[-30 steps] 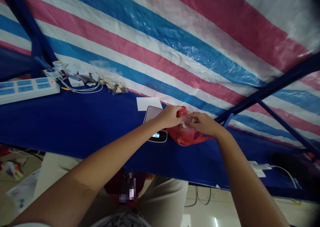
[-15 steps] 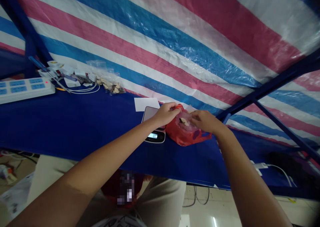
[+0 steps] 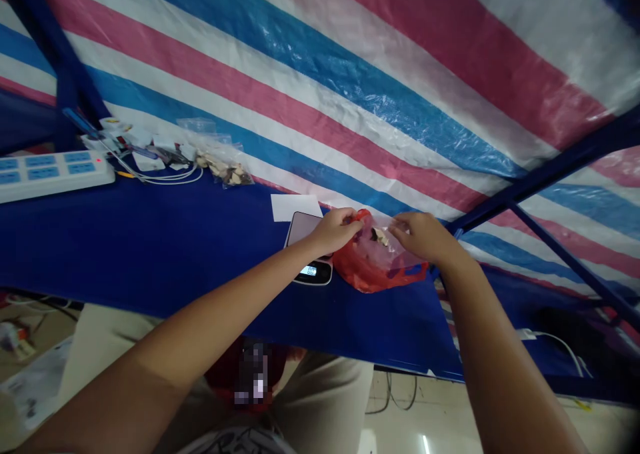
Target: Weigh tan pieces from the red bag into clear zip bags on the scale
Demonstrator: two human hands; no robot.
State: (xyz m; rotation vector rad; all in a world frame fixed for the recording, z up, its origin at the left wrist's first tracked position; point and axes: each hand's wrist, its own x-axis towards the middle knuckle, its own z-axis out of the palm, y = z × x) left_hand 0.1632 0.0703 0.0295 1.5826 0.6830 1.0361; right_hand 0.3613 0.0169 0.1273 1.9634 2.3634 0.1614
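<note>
A red plastic bag (image 3: pixel 363 277) rests on the blue table just right of a digital kitchen scale (image 3: pixel 320 273). My left hand (image 3: pixel 340 231) pinches the red bag's rim at its upper left, and its forearm covers part of the scale. Between thumb and fingers, my right hand (image 3: pixel 417 233) grips the edge of a clear plastic bag (image 3: pixel 395 247) at the red bag's mouth. Small pale and dark pieces (image 3: pixel 381 237) show inside the clear bag; I cannot make out their kind. The scale's lit display seems to read 0.0.
A white sheet of paper (image 3: pixel 296 207) lies behind the scale. At the far left are a white power strip (image 3: pixel 55 173), cables, and clear bags of pale pieces (image 3: pixel 225 169). Striped sheeting (image 3: pixel 320 101) hangs behind the table, with a blue frame bar (image 3: pixel 540 177) at right.
My right hand has moved slightly up and right, drawing the clear bag's edge out, so more of the bag and its pieces show. My left hand stays on the red bag.
</note>
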